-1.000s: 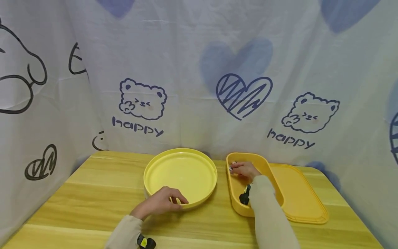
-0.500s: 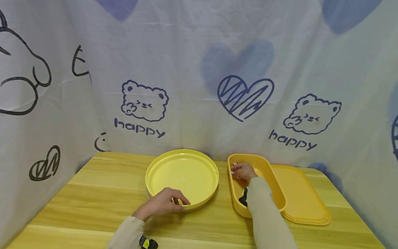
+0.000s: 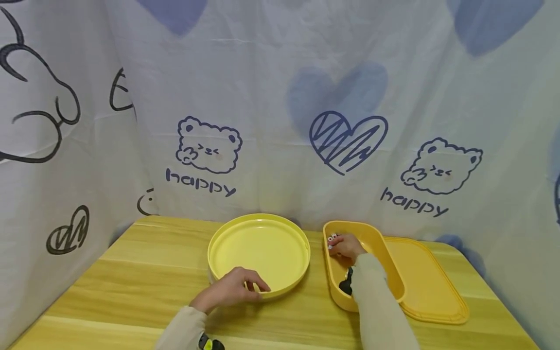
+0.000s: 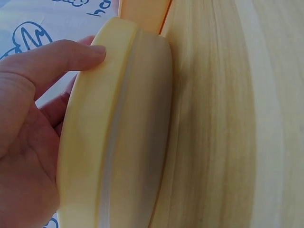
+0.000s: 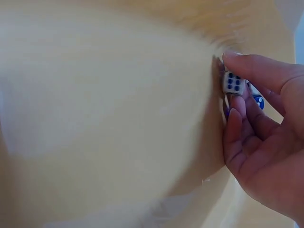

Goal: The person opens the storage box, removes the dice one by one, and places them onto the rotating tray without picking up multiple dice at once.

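Observation:
My left hand (image 3: pixel 232 291) holds the near rim of a round yellow tray (image 3: pixel 262 255). In the left wrist view the thumb lies on the outside of its wall (image 4: pixel 90 128), with the other fingers behind the rim. My right hand (image 3: pixel 347 247) reaches into a deep orange box (image 3: pixel 381 248), near its far left corner. There, in the right wrist view, thumb and fingers pinch a white die with blue dots (image 5: pixel 234 83). Another die with a blue face (image 5: pixel 259 101) shows among the fingers. The fingers partly hide the dice, so how many are held I cannot tell.
An orange lid (image 3: pixel 430 282) lies flat to the right of the box, partly beneath or behind it. All stand on a wood-grain table (image 3: pixel 144 277). A printed white curtain (image 3: pixel 271 121) hangs close behind the table.
The head view has shifted slightly, so everything sits a little lower and further right. Both hands stay in place, the left on the tray's rim and the right at the dice in the box.

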{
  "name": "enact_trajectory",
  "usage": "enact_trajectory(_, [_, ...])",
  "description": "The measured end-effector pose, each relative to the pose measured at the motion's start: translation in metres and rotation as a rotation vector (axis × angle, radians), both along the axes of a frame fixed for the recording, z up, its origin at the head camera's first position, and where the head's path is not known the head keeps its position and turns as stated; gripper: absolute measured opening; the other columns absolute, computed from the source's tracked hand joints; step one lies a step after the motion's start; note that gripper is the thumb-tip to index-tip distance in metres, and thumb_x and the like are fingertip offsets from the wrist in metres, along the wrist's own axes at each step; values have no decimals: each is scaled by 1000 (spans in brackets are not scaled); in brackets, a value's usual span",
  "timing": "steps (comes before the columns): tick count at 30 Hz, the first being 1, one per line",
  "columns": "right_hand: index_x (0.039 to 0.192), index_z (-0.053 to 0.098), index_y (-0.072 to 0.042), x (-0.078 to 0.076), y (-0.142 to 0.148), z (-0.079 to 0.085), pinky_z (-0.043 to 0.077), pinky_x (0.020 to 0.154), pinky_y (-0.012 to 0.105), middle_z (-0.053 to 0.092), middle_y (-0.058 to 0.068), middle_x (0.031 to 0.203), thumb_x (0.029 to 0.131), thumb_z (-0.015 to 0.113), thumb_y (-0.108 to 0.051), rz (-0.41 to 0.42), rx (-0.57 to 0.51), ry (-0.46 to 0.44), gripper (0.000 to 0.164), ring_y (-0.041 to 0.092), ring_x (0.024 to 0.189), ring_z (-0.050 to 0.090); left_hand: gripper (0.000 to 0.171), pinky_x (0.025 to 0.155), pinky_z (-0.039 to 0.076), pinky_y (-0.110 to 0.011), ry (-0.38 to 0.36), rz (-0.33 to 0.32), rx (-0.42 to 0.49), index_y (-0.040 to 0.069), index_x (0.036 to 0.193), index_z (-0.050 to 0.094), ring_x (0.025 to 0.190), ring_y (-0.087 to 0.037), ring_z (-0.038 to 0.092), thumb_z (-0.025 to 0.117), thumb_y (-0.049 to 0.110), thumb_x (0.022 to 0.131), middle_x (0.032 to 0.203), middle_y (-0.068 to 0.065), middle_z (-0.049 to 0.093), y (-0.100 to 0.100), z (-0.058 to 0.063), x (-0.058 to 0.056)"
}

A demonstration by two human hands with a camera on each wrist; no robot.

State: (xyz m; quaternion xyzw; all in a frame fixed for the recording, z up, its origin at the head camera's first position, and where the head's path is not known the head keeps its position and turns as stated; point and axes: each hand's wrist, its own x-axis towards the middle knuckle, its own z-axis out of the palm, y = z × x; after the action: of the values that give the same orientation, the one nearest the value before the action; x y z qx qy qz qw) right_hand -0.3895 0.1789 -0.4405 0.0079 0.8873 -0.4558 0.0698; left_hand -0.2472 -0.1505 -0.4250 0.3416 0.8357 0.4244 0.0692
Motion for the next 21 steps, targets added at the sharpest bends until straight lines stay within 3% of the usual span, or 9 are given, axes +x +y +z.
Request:
enact_trajectory(7, [94, 71, 3, 2, 4, 3, 44, 58, 24, 64, 3, 82, 82, 72, -1, -23, -107, -21, 13, 14, 63, 50, 14, 69, 49, -24, 0, 1, -2, 6, 99, 76, 76, -4, 60, 71, 6, 86, 95, 1, 70, 1, -2, 0])
enact_trajectory(12, [100, 68, 7, 4, 6, 14, 48, 63, 28, 66, 1, 79, 86, 69, -4, 39, -174, 13, 18, 14, 66, 56, 14, 69, 49, -24, 13, 5, -14, 7, 99, 76, 76, -4, 60, 70, 5, 86, 94, 1, 70, 1, -3, -1])
enact_trajectory(21, [100, 68, 2, 3, 10, 48, 48, 85, 44, 65, 5, 92, 87, 70, -11, 111, -77, 76, 18, 20, 85, 57, 15, 69, 49, -24, 0, 6, -9, 6, 99, 76, 75, -5, 60, 70, 4, 86, 94, 1, 70, 1, -4, -2])
